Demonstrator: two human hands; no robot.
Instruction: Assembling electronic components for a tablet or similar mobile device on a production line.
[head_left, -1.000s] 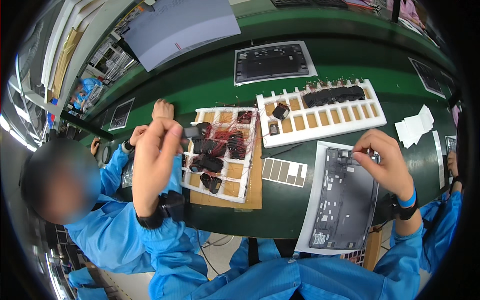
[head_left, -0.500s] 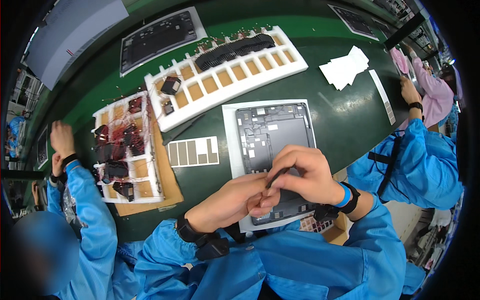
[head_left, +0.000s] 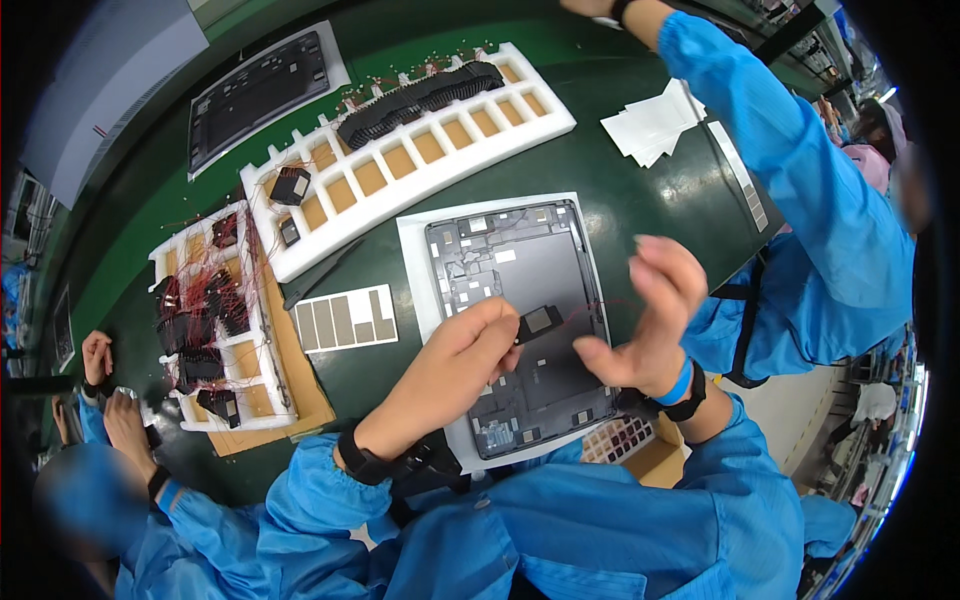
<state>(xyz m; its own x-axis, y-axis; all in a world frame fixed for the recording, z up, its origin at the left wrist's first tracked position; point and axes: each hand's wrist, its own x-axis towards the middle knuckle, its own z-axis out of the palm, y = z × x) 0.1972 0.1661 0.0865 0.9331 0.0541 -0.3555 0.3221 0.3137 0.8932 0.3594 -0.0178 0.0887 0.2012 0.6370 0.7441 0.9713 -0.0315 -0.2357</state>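
Note:
Between the thumb and fingers of my left hand [head_left: 455, 355] is a small black speaker module [head_left: 540, 321] with a pale grey rectangle on its face. A thin red wire [head_left: 598, 303] runs from its right end toward my right hand [head_left: 655, 320]. That hand is open, thumb and fingers spread, above the right edge of the housing; I see nothing in it. Under both hands lies a dark tablet housing [head_left: 550, 390], inner side up, on a white sheet [head_left: 417, 260]. The speaker is held above the housing, and my left hand hides part of its left side.
A white foam tray [head_left: 420, 190] holds a row of black parts; another foam tray [head_left: 250, 385] at left holds wired black modules. Nearby lie a sticker sheet [head_left: 345, 318], a dark slim tool [head_left: 325, 272] and white papers [head_left: 655, 125]. A co-worker's blue sleeve [head_left: 790, 130] reaches across at right.
My hands have separated: the right has moved away and opened, while the left keeps the speaker module, now plainly visible. The right co-worker's arm has stretched toward the far side.

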